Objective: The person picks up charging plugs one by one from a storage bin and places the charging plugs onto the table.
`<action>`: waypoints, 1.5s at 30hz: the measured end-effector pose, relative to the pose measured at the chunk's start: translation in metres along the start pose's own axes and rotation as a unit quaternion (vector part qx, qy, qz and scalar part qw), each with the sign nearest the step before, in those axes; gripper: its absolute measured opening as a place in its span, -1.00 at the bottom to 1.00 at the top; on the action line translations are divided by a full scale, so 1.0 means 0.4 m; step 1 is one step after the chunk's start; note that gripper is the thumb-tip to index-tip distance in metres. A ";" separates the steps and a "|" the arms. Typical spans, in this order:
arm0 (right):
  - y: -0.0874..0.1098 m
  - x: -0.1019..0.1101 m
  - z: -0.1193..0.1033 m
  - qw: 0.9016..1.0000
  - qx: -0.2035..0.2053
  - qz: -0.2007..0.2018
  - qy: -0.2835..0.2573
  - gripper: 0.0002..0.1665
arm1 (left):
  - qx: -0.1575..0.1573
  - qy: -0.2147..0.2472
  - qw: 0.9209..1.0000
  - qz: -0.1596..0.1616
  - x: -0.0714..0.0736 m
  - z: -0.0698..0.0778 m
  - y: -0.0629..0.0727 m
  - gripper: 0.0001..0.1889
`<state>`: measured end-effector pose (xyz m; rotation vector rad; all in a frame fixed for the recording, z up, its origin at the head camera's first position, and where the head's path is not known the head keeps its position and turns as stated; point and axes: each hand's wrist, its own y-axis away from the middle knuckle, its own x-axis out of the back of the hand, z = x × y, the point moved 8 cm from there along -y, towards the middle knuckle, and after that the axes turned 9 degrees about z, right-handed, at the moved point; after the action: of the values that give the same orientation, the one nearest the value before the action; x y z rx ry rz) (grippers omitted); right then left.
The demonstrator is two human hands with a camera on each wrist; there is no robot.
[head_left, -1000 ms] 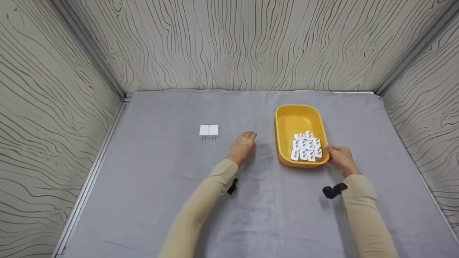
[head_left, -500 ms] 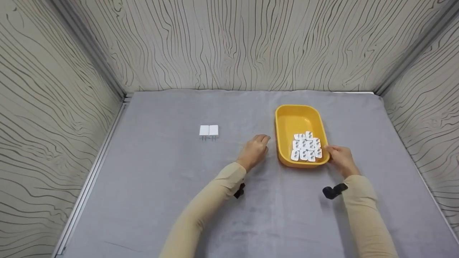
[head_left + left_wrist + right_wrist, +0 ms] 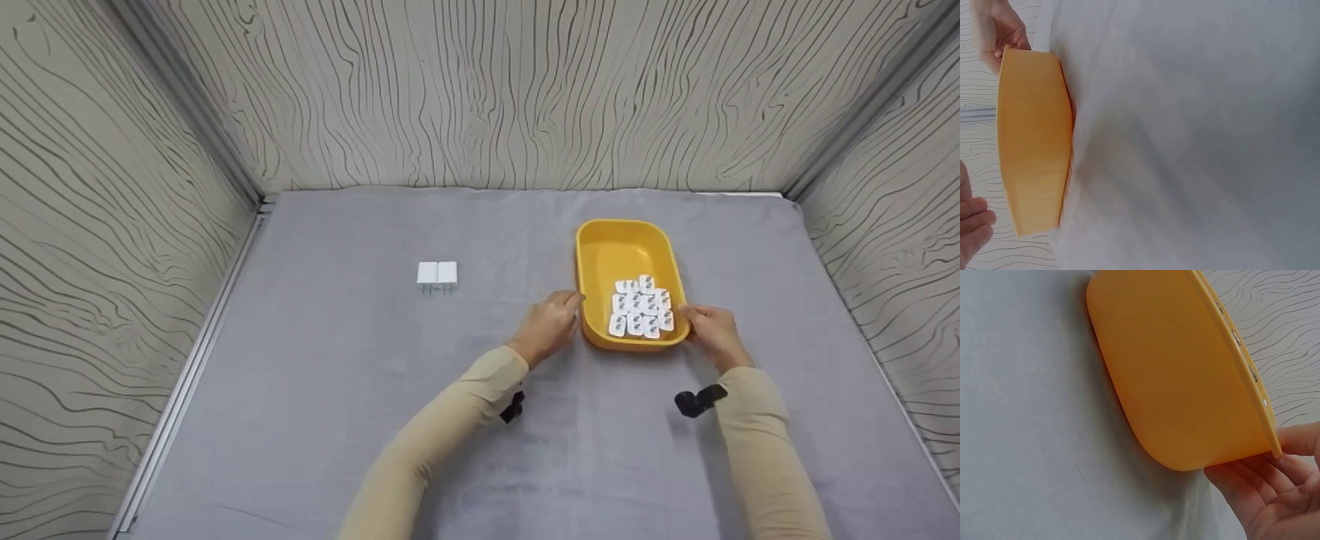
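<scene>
A yellow plastic tub point(image 3: 619, 255) stands on the cloth to the right of centre, holding several white plug-in chargers point(image 3: 635, 303) bunched at its near end, prongs showing. My right hand point(image 3: 714, 334) grips the tub's rim at the near right corner. In the right wrist view its thumb lies over the rim and the fingers are beneath. At the left rim is my left hand point(image 3: 547, 327), its fingers loosely bent. The left wrist view shows a small gap between those fingers point(image 3: 977, 216) and the tub wall point(image 3: 1033, 140).
Two more white chargers point(image 3: 437, 273) lie side by side left of centre, prongs toward me. Grey cloth point(image 3: 337, 360) covers the table. Wood-grain panels point(image 3: 480, 90) rise at the back and both sides.
My left hand has moved right and slightly nearer to me, from beside the two chargers to the tub's left rim. The right hand and the tub have stayed put.
</scene>
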<state>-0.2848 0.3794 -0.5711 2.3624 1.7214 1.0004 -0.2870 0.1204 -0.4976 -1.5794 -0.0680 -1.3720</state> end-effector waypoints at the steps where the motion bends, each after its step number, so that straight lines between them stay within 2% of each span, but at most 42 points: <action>1: 0.000 0.001 0.001 1.000 0.000 0.000 0.000 -0.32 | -0.002 0.002 1.000 -0.001 -0.001 0.002 0.000 -0.76; 12: 0.003 0.005 0.000 1.000 -0.004 0.003 0.007 -0.32 | -0.023 0.007 0.999 -0.022 -0.012 0.043 -0.013 -0.72; 21: 0.003 0.005 -0.004 1.000 0.002 -0.002 -0.001 -0.32 | -0.011 0.033 0.998 -0.043 -0.028 0.078 -0.029 -0.71; 24: 0.003 0.005 -0.004 1.000 -0.001 0.000 0.000 -0.33 | 0.006 0.048 0.997 -0.055 -0.034 0.085 -0.033 -0.72; 29: 0.002 0.007 -0.006 1.000 0.004 -0.002 -0.002 -0.34 | 0.062 0.100 0.990 -0.075 -0.048 0.088 -0.041 -0.71; 31: 0.003 0.006 -0.007 1.000 0.008 -0.003 -0.002 -0.34 | 0.085 0.107 0.987 -0.081 -0.054 0.088 -0.044 -0.71; 36: 0.006 0.006 -0.010 1.000 0.014 -0.004 -0.005 -0.35 | 0.123 0.074 0.983 -0.112 -0.068 0.095 -0.051 -0.77; 42: 0.008 0.009 -0.010 1.000 0.014 -0.001 -0.005 -0.34 | 0.167 0.014 0.972 -0.163 -0.081 0.109 -0.068 -0.88; 45: 0.006 0.008 -0.011 1.000 0.014 0.005 -0.003 -0.34 | 0.168 -0.035 0.969 -0.180 -0.089 0.121 -0.077 -0.89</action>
<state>-0.2845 0.3799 -0.5650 2.3911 1.7345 0.9760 -0.2836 0.1877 -0.4988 -1.3681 -0.6265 -1.4861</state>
